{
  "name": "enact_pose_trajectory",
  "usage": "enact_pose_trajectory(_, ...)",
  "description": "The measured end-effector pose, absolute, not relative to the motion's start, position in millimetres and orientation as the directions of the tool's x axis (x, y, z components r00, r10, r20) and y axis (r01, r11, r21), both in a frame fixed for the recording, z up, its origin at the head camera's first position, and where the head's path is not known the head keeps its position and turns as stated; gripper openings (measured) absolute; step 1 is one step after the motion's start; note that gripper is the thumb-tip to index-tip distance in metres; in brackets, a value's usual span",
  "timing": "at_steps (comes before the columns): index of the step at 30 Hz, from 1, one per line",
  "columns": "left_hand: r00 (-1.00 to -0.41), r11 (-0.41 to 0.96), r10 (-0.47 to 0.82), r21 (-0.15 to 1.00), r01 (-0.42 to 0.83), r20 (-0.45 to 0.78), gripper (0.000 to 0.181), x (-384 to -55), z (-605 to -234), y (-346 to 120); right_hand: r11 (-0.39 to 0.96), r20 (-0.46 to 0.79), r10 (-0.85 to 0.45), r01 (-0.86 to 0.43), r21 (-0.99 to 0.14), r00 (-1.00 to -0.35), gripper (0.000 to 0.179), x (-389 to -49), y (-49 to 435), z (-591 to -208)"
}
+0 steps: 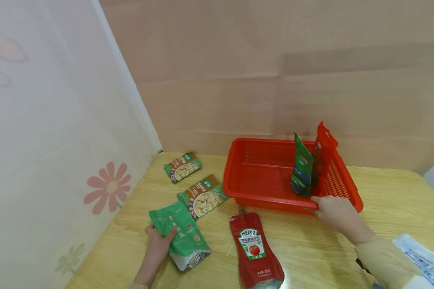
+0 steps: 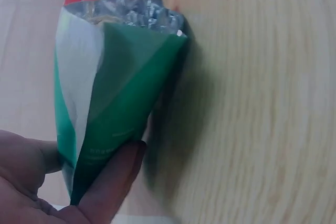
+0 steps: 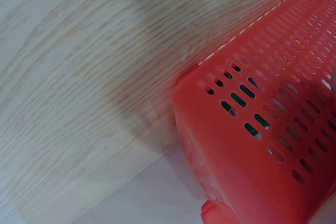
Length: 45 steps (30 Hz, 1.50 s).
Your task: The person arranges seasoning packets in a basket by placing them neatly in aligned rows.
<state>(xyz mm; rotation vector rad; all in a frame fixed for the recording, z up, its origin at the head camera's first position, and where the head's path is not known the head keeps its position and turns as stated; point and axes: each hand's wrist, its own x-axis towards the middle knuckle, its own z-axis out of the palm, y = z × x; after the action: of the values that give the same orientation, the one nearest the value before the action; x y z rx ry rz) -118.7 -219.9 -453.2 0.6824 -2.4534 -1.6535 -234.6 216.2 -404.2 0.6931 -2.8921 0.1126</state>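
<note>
My left hand (image 1: 158,245) grips a green stand-up pouch (image 1: 181,230) at its side, thumb lying across the front. In the left wrist view the pouch's silvery bottom (image 2: 131,14) points away from the fingers. On the right, my right hand (image 1: 338,214) holds the front rim of a red plastic basket (image 1: 267,199), near its right corner. Inside the basket's right part stand a green packet (image 1: 302,168) and a red packet (image 1: 323,148). The right wrist view shows the basket's slotted wall (image 3: 226,135), with green bits showing through the slots.
A red Heinz ketchup pouch (image 1: 254,251) lies in front of the basket. Two brown-and-green food packets, a nearer one (image 1: 204,196) and a farther one (image 1: 183,166), lie left of it. A white-blue package (image 1: 424,257) is at the right edge. A papered wall (image 1: 220,80) rises behind.
</note>
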Motion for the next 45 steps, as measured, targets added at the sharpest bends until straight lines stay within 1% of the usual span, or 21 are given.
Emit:
enact_pose_trajectory(5, -0.891, 0.302, -0.424, 0.902, -0.308, -0.163, 0.075, -116, -444, -221, 0.89, 0.169, -0.441, -0.453, -0.042, -0.882, 0.008, -234, 215, -404)
enact_pose_trajectory(10, -0.893, 0.309, -0.433, 0.911, -0.274, -0.121, 0.077, -113, -431, -220, 0.898, 0.169, -0.426, -0.438, -0.044, -0.889, 0.009, -233, 214, -406)
enact_pose_trajectory(13, -0.895, 0.301, -0.432, 0.918, -0.258, -0.11, 0.072, -112, -422, -217, 0.895, 0.203, -0.428, -0.444, -0.035, -0.88, 0.011, -232, 215, -406)
enact_pose_trajectory(17, -0.9, 0.275, -0.423, 0.932, -0.237, -0.104, 0.058, -111, -412, -210, 0.891, 0.23, -0.435, -0.452, -0.028, -0.871, 0.015, -232, 214, -407)
enact_pose_trajectory(22, -0.911, 0.253, -0.404, 0.948, -0.194, -0.079, 0.053, -110, -401, -193, 0.888, 0.263, -0.442, -0.46, -0.008, -0.858, 0.023, -233, 212, -410)
enact_pose_trajectory(26, -0.939, 0.222, -0.34, 0.966, -0.135, -0.053, 0.052, -110, -391, -174, 0.89, 0.29, -0.438, -0.456, 0.007, -0.851, 0.025, -233, 213, -410)
enact_pose_trajectory(31, -0.981, 0.158, -0.193, 0.987, -0.04, -0.009, 0.054, -114, -380, -147, 0.887, 0.305, -0.437, -0.461, -0.008, -0.846, 0.023, -231, 218, -409)
enact_pose_trajectory(35, -0.995, 0.119, -0.089, 0.992, 0.035, 0.046, 0.056, -118, -373, -127, 0.873, 0.335, -0.454, -0.488, -0.018, -0.826, 0.027, -230, 224, -410)
enact_pose_trajectory(39, -0.997, 0.09, -0.041, 0.994, 0.066, 0.07, 0.052, -121, -371, -111, 0.857, 0.371, -0.45, -0.51, -0.077, -0.812, 0.032, -227, 227, -409)
enact_pose_trajectory(42, -0.997, 0.068, -0.027, 0.995, 0.072, 0.074, 0.049, -121, -370, -102, 0.84, 0.4, -0.427, -0.519, -0.155, -0.811, 0.034, -222, 226, -407)
enact_pose_trajectory(45, -0.997, 0.053, -0.01, 0.996, 0.076, 0.077, 0.049, -120, -368, -95, 0.829, 0.413, -0.388, -0.508, -0.234, -0.824, 0.034, -216, 226, -405)
